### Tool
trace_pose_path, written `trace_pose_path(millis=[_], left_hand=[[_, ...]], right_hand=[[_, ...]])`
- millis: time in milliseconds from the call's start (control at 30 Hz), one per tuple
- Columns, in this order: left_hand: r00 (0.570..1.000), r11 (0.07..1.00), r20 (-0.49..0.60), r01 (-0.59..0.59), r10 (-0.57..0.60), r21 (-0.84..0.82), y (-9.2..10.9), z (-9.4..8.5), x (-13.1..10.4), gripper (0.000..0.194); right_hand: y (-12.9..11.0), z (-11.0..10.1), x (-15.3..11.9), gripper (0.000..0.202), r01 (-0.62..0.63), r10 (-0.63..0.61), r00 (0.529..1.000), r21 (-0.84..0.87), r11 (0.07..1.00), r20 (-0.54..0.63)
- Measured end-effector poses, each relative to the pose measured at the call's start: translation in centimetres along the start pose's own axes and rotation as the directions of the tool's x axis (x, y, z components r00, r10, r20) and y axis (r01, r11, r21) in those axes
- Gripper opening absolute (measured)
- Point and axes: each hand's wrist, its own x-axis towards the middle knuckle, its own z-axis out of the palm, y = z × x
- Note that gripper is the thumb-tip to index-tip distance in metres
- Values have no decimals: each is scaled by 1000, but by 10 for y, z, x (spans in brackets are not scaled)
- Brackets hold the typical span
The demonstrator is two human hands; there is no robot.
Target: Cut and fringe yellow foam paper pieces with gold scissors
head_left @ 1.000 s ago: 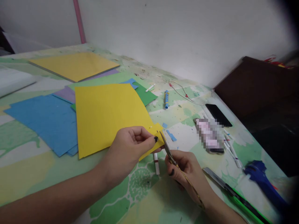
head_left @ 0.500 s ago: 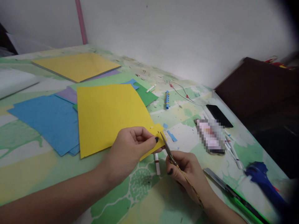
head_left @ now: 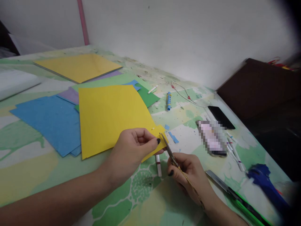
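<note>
My left hand (head_left: 136,147) pinches a small yellow paper piece (head_left: 150,153) between thumb and fingers, above the near right corner of a large yellow sheet (head_left: 110,116). In my right hand (head_left: 188,172) is a pair of gold-handled scissors (head_left: 171,155), fingers wrapped round the handles. The scissor tips point up and left and lie over the small yellow piece, beside my left thumb. A white marker (head_left: 158,166) with a dark red band lies just below the left fingertips, partly hidden.
Blue sheets (head_left: 49,122) lie left. Small blue scraps (head_left: 173,137) and a rolled blue tube (head_left: 168,101) are beyond the hands. To the right are a phone (head_left: 211,138), a black phone (head_left: 221,116), markers (head_left: 236,153), a green cutter (head_left: 246,204) with exposed blade and a blue glue gun (head_left: 265,182).
The view has shifted very slightly. Both hands keep nearly the same pose, with the scissor blades still at the yellow piece.
</note>
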Motion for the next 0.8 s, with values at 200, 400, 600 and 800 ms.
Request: trace_pose_path(millis=[200,400,600,800], left_hand=[[1000,1000,5,2,-2,-8,-1,-1,0,15],[999,1000,28,-19,19,-2,-3,-2,1,14],[999,1000,39,-15,16,-21,-3,-2,0,14],[999,1000,41,-21,22,-15,-4,-3,1,15]], right_hand=[[-2,1,-1,42,-25,25,1000,11,1000,-9],[-4,1,-1,40,-43,43,999,41,998,-8],[-4,1,0,41,-45,46,999,23,999,-19],[-3,1,0,42,-55,55,998,-20,998,-33]])
